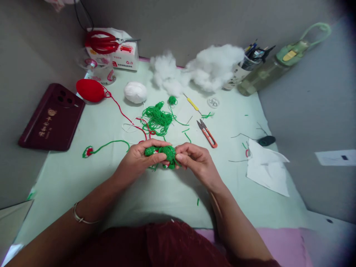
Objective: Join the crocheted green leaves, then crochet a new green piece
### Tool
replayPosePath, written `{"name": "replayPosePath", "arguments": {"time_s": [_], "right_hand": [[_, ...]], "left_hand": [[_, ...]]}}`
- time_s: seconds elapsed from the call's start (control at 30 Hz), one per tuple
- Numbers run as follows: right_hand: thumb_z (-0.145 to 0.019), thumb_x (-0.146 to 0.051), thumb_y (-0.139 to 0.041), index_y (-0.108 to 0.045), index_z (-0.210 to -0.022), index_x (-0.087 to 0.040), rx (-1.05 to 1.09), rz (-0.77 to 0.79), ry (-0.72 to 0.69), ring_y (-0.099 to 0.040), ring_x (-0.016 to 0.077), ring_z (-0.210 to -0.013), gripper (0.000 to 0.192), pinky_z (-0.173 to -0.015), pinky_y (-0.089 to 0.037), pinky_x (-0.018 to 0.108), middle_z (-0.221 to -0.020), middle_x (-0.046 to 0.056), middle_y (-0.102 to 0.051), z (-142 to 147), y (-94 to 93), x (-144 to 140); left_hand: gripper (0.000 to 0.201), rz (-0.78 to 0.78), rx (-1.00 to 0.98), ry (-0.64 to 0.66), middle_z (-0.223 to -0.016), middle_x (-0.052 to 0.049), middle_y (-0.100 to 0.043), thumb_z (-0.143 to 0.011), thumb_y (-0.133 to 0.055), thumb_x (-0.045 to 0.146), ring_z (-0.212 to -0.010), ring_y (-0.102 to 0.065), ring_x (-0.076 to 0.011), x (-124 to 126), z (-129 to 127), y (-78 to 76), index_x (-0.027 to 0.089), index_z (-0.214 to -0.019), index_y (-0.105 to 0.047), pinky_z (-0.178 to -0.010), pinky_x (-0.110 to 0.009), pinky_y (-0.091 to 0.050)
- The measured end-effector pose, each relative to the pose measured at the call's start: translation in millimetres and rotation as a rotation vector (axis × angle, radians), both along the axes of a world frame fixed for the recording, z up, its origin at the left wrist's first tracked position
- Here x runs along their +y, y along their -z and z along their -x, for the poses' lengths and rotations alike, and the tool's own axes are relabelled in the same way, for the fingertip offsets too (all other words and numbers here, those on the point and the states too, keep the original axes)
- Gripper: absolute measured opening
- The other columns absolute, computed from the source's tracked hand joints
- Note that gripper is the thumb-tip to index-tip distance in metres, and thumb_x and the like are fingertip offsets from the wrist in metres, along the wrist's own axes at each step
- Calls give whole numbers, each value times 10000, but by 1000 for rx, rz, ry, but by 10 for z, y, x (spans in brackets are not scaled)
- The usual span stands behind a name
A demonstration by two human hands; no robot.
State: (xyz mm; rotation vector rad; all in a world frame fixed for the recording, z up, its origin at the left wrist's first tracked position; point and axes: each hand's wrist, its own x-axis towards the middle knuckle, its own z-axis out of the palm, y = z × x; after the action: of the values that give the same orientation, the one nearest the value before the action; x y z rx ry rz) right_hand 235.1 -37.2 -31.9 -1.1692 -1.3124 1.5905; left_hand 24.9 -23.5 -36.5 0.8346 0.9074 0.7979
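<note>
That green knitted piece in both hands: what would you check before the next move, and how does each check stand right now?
1. Green knitted piece gripped on both sides: ok, left hand and right hand both pinch it.
2. Piece lifted off the table: cannot tell.
3. Snips nearby: ok, they lie just beyond the right hand.
4. Yellow-handled hook at hand: ok, it lies on the table past the snips, not in a hand.
5. Loose green yarn out of the way: not ok, the tangle lies right behind the hands with strands trailing around.
6. Stuffing available: ok, a white heap sits at the far edge.
</note>
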Motion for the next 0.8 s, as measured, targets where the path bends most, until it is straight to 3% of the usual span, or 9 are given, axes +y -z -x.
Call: {"name": "replayPosePath", "arguments": {"time_s": [0.2, 0.43, 0.63, 0.8], "right_hand": [[-854, -310, -807, -764, -825, -221, -107, -197, 108, -579, 142, -770, 103, -756, -447, 302, -791, -7, -669, -52, -25, 62], [-924, -264, -736, -797, -944, -273, -164, -301, -5, -616, 165, -860, 65, -827, -472, 349, -871, 12, -686, -171, -28, 101], [-899, -286, -764, -782, -887, -254, -98, -260, -23, -625, 177, -857, 38, -837, -481, 369, -853, 15, -672, -144, -9, 84], [-889, -296, -771, -768, -839, -239, -102, -234, 24, -605, 169, -833, 76, -809, -470, 348, -823, 8, -654, -74, -31, 75]], "left_hand": [[401, -90, 71, -78, -907, 12, -785, -706, -915, 291, -726, -748, -156, -50, -77, -26, 233, -1062, -740, -741, -272, -584], [296, -61, 38, -56, -749, 5, -785, -749, -895, 295, -693, -750, -173, -38, -46, -16, 213, -986, -736, -712, -289, -587], [329, -34, 10, 18, -760, -23, -797, -769, -881, 337, -690, -754, -181, -35, -11, 42, 201, -1042, -759, -681, -282, -586], [360, -15, -24, -32, -795, -3, -781, -761, -876, 344, -702, -748, -172, -55, -63, 23, 200, -1067, -753, -749, -308, -611]]}}
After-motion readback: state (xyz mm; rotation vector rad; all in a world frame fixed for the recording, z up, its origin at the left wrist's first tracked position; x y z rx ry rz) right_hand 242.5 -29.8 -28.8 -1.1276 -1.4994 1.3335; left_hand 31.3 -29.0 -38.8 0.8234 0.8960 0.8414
